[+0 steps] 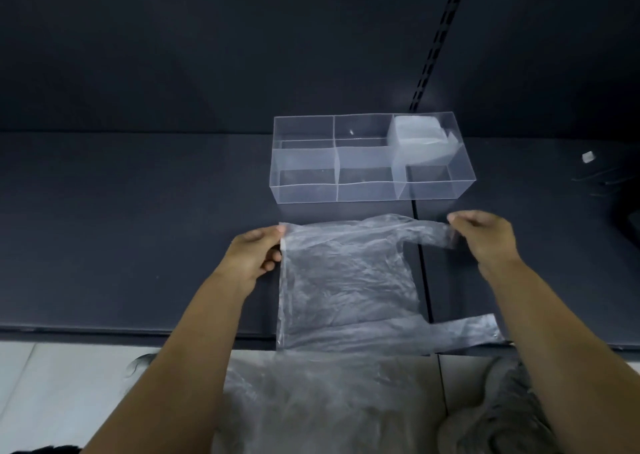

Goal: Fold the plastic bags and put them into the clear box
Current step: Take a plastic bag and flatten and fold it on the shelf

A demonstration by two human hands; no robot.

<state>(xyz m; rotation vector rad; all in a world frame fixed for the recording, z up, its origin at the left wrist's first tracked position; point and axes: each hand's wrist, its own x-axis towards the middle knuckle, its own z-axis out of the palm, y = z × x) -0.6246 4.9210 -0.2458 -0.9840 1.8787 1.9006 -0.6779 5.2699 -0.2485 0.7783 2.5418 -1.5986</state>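
Here's the plastic bag (346, 280), clear and crinkled, spread flat on the dark surface (138, 228) just in front of the clear box (304, 192). The bag and the box sit near each other but apart, with a strip of dark surface between them.

The left hand (258, 252) is at the bag's far left corner, its grip pinched onto the edge there, thumb on top and fingers curled under. The right hand (485, 235) is out on the other side, its grip narrow and pinching the far handle (433, 237), which is pulled out taut to the right. The near handle (467, 329) lies loose and flat by the right forearm. The bag's near edge reaches the front lip of the surface.

The box is split into six compartments, three across and two deep. A folded bag (415, 135), a pale cloudy block, sits in the far right compartment; the other five look see-through down to the dark base.

Below the surface edge, close to the person, a loose heap of more clear plastic (311, 401) lies bunched up, with a grey cloth (502, 419) just to its right. Off to the far right on the surface sits a small white scrap (587, 157), too small to identify. A slotted rail (440, 38) runs up the dark back panel behind the box.
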